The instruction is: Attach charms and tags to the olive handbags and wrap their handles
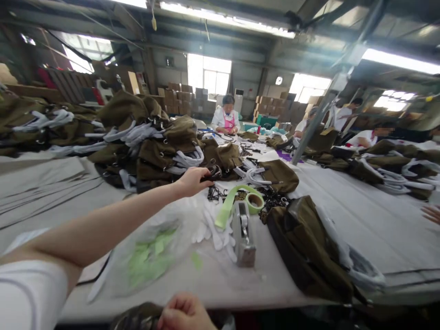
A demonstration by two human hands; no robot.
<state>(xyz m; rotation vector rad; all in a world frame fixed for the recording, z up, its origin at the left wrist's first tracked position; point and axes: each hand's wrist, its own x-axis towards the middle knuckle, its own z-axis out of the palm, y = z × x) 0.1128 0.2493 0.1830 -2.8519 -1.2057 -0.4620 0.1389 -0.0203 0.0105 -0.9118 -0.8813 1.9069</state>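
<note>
My left hand (195, 182) reaches out over the table, its fingers closed on a dark coiled strap (213, 170) beside the piled olive-brown bags (154, 158). Low in the view, my right hand (185, 312) is closed against a dark bundle (137, 317) at the table's front edge; what its fingers hold is hidden. Between and beyond the hands lie a clear plastic bag with green pieces (151, 259), white gloves (215, 229), a silver tape dispenser (244, 243) and a roll of light green tape (255, 201). Black hardware (275, 199) is heaped behind the dispenser.
An olive bag (305, 247) lies at the right on the white table (343, 197). A metal pole (316, 110) rises beyond it. Another person's hand (431, 213) shows at the right edge. A person in a pink apron (228, 120) works across the table; more people are at right.
</note>
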